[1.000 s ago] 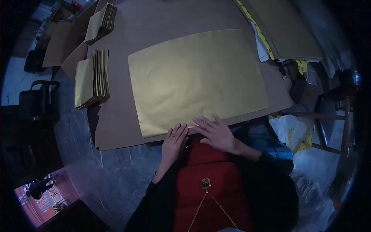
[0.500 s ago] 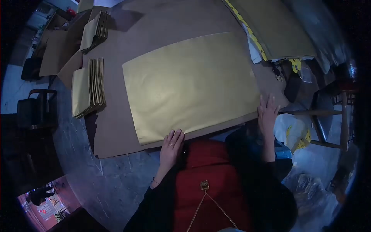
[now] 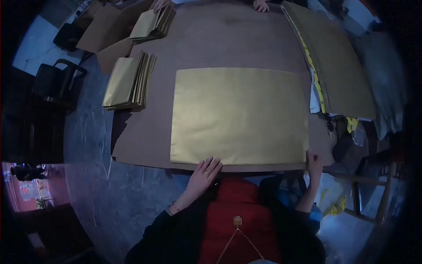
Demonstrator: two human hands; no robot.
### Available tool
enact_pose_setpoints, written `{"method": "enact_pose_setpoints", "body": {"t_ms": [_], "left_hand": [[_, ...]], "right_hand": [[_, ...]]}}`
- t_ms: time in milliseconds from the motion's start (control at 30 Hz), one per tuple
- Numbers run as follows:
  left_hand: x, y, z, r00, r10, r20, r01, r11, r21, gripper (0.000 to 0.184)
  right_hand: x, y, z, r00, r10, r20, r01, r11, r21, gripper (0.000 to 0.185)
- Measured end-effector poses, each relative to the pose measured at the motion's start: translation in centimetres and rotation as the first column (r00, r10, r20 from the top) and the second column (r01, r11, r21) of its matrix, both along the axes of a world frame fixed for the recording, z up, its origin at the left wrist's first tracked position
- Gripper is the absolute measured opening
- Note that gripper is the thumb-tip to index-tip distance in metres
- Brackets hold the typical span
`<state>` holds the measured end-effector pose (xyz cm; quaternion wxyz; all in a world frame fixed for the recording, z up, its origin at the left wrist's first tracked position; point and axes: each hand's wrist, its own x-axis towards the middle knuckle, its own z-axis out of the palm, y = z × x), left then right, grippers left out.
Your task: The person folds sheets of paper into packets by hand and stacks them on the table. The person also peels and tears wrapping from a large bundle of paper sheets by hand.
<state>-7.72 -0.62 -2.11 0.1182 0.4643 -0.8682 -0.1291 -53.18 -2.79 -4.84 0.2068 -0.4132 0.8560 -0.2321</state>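
while the left hand (image 3: 201, 181), fingers (image 3: 212, 165) outstretched, touches gold paper (image 3: 239, 116), whether the right hand (image 3: 313, 164) pinches is unclear.

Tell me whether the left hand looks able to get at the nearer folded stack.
Probably yes: the left hand is at the near edge of the flat gold sheet, and nothing upright shows between it and the nearer stack, only sheet and table. A lean may be needed.
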Motion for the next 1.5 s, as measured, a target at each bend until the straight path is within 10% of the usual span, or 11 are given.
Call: {"method": "enact_pose_setpoints", "body": {"t_ms": [167,467,767,833,1067,1200,1500], "left_hand": [[0.2,0.1,0.0,0.993,-0.081,0.086,0.086,0.995,-0.054,0.052],[0.2,-0.3,0.9,0.993,-0.098,0.072,0.098,0.995,0.011,0.054],[0.3,-0.2,0.2,0.996,-0.067,0.052,0.065,0.997,0.038,0.055],[0.5,-0.2,0.0,0.993,-0.079,0.086,0.076,0.996,0.041,0.057],[0.3,0.0,0.4,0.994,-0.065,0.086,0.060,0.996,0.062,0.057],[0.4,-0.2,0.1,0.991,-0.079,0.112,0.075,0.997,0.034,0.055],[-1.5,-2.3,0.7,0.991,-0.080,0.110,0.078,0.997,0.026,0.052]], "right_hand": [[0.7,-0.1,4.1,0.933,-0.119,0.341,0.092,0.991,0.094,0.044],[1.1,0.8,4.9,0.894,-0.053,0.446,0.031,0.998,0.057,0.035],[3.2,0.0,4.2,0.992,0.104,-0.067,-0.103,0.994,0.026,0.039],[4.4,-0.2,4.0,0.992,-0.031,0.124,0.059,0.971,-0.230,0.042],[3.2,-0.3,2.8,0.923,-0.026,0.385,0.152,0.941,-0.301,0.044],[3.1,-0.2,5.7,0.806,-0.038,0.591,0.034,0.999,0.017,0.044],[3.1,-2.4,2.1,0.831,-0.168,0.531,0.255,0.962,-0.095,0.042]]}}
